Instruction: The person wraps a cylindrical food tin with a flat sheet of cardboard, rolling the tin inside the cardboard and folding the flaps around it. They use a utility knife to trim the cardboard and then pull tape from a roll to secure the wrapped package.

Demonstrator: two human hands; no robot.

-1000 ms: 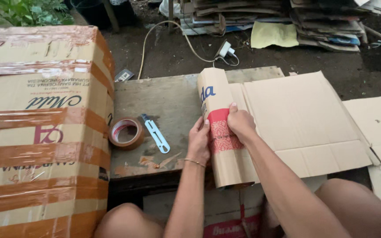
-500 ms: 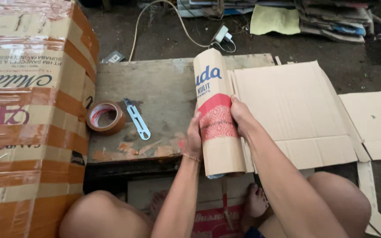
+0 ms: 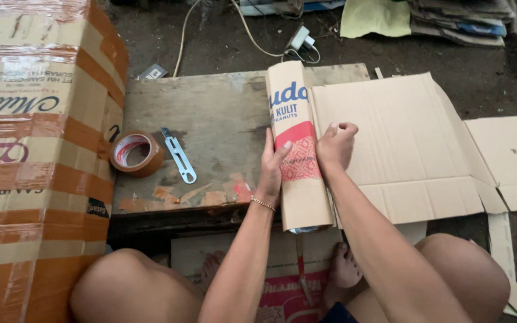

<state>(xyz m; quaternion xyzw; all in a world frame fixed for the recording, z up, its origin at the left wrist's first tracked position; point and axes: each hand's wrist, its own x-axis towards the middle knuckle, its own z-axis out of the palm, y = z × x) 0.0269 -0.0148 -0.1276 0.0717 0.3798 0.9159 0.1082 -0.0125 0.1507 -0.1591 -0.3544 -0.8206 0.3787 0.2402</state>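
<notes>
Two hands on one folded cardboard flap [image 3: 297, 149], and that flap is my landmark: it lies lengthwise across the wooden board [image 3: 210, 119], its near end sticking out past the board's front edge above my feet. My left hand [image 3: 272, 170] lies flat along the flap's left side, fingers straight, thumb resting on the red printed patch, pressing rather than gripping. My right hand [image 3: 335, 145] sits on the flap's right edge as a loose fist, knuckles down on the fold, nothing clamped inside it. Right of the flap spreads the rest of the flattened cardboard sheet [image 3: 402, 137], plain brown side up, joined to it along the crease. Left of the flap, well apart, a metal box cutter [image 3: 179, 155] lies on the board, and just beyond that a roll of brown tape [image 3: 136, 154]. Further left stands a big taped carton [image 3: 31, 149], touching the tape roll's side. Beyond the flap's far end a white plug and cable [image 3: 299, 39] lie on the dirt
</notes>
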